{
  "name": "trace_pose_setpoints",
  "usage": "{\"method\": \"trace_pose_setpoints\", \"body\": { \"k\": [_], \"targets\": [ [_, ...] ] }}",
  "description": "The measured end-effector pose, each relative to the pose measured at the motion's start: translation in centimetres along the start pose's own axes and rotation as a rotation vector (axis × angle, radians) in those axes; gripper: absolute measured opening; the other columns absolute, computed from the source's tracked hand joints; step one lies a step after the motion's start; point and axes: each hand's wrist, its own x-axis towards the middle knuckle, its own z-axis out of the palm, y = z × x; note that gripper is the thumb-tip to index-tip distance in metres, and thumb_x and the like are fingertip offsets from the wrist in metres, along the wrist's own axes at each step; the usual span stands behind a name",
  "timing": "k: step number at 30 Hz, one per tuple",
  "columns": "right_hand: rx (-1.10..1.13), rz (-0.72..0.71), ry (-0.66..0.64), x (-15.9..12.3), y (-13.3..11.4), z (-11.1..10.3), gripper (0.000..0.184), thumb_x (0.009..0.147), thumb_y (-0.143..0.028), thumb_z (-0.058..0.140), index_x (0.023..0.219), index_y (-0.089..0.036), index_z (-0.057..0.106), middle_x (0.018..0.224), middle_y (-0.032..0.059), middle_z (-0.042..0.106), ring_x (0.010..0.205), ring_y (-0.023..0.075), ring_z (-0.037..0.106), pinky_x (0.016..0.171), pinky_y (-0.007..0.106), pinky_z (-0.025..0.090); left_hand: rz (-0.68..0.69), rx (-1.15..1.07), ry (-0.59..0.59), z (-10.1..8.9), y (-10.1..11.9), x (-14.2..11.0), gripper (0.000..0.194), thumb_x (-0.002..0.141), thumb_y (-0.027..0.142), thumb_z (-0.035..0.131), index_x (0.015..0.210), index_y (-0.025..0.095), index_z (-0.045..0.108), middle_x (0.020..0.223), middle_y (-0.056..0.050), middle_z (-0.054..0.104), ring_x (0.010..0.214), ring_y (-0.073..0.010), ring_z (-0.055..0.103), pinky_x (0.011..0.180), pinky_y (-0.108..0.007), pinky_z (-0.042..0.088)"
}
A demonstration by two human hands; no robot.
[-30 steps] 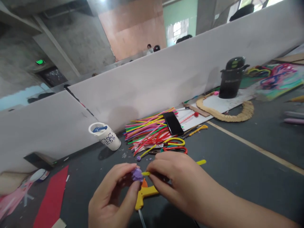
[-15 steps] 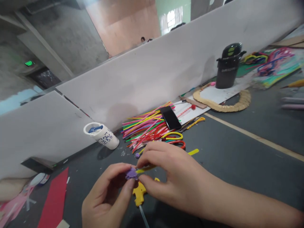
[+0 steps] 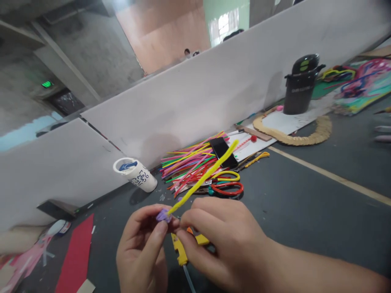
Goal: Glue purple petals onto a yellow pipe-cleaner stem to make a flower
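My left hand [image 3: 142,252] pinches a small purple flower-shaped piece [image 3: 162,215] between thumb and fingertips. A yellow pipe cleaner [image 3: 204,176] rises from that piece up and to the right, its free end in the air. My right hand [image 3: 220,240] is closed, its fingertips pressed together at the base of the yellow pipe cleaner, right next to the purple piece. Under both hands a yellow glue gun [image 3: 181,250] lies on the dark table.
A pile of coloured pipe cleaners [image 3: 189,162] with a black phone [image 3: 224,151] on it, scissors with red and yellow handles [image 3: 226,183] and a white paper cup [image 3: 136,174] lie by a white partition [image 3: 198,97]. A black pot [image 3: 299,90] stands far right. Red paper [image 3: 76,252] lies left.
The yellow pipe cleaner, which lay nearly level behind my right hand, now stands up and slants to the upper right. Both hands stay together at the purple piece.
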Motion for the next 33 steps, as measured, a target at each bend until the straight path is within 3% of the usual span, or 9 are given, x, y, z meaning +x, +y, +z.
{"method": "trace_pose_setpoints", "body": {
  "k": [4, 7, 10, 16, 25, 33],
  "targets": [
    [0.280, 0.361, -0.056, 0.8, 0.7, 0.3, 0.006, 0.079, -0.015, 0.063, 0.074, -0.014, 0.066, 0.064, 0.0000, 0.062, 0.056, 0.0111, 0.054, 0.052, 0.021, 0.040, 0.010, -0.064, -0.014, 0.6, -0.3, -0.4, 0.018, 0.063, 0.025, 0.084, 0.078, 0.021, 0.077, 0.074, 0.000, 0.076, 0.062, -0.0114, 0.070, 0.061, -0.015, 0.057],
    [0.543, 0.552, -0.080, 1.5, 1.3, 0.0, 0.003, 0.075, -0.018, 0.064, 0.074, -0.016, 0.065, 0.063, -0.0014, 0.061, 0.054, 0.0108, 0.053, 0.049, 0.020, 0.042, -0.093, -0.113, 0.006, 1.2, 0.0, -0.7, 0.016, 0.062, 0.022, 0.083, 0.076, 0.020, 0.076, 0.071, 0.001, 0.075, 0.056, -0.0093, 0.067, 0.056, -0.014, 0.055],
    [0.607, 0.455, -0.050, 1.6, 1.5, -0.3, 0.006, 0.078, -0.015, 0.060, 0.074, -0.017, 0.065, 0.066, -0.0013, 0.062, 0.059, 0.0109, 0.056, 0.055, 0.019, 0.046, -0.163, -0.130, 0.055, 1.9, 0.5, -1.1, 0.014, 0.062, 0.018, 0.081, 0.074, 0.020, 0.074, 0.070, 0.001, 0.075, 0.054, -0.0081, 0.066, 0.056, -0.013, 0.053],
    [0.407, 0.267, 0.056, 1.0, 1.4, 0.1, 0.009, 0.078, -0.010, 0.061, 0.073, -0.016, 0.064, 0.068, -0.0012, 0.063, 0.062, 0.0101, 0.058, 0.061, 0.019, 0.047, -0.145, -0.113, 0.083, 2.4, 0.5, -1.4, 0.015, 0.058, 0.016, 0.080, 0.072, 0.019, 0.075, 0.072, 0.000, 0.076, 0.064, -0.0098, 0.070, 0.063, -0.012, 0.054],
    [0.323, 0.197, 0.028, 0.8, 1.0, -0.2, 0.012, 0.080, -0.009, 0.057, 0.072, -0.017, 0.062, 0.069, -0.0005, 0.063, 0.065, 0.0115, 0.058, 0.061, 0.022, 0.045, -0.145, -0.080, 0.121, 2.8, 0.7, -1.4, 0.014, 0.057, 0.013, 0.078, 0.069, 0.019, 0.075, 0.066, 0.002, 0.074, 0.060, -0.0074, 0.067, 0.061, -0.009, 0.052],
    [0.314, 0.198, 0.017, 0.8, 0.9, -0.3, 0.013, 0.081, -0.009, 0.058, 0.073, -0.017, 0.062, 0.070, -0.0011, 0.063, 0.065, 0.0114, 0.057, 0.062, 0.023, 0.045, -0.123, -0.045, 0.099, 2.5, 0.8, -1.5, 0.011, 0.062, 0.013, 0.076, 0.070, 0.019, 0.075, 0.069, 0.000, 0.075, 0.062, -0.0109, 0.069, 0.061, -0.013, 0.054]
  ]
}}
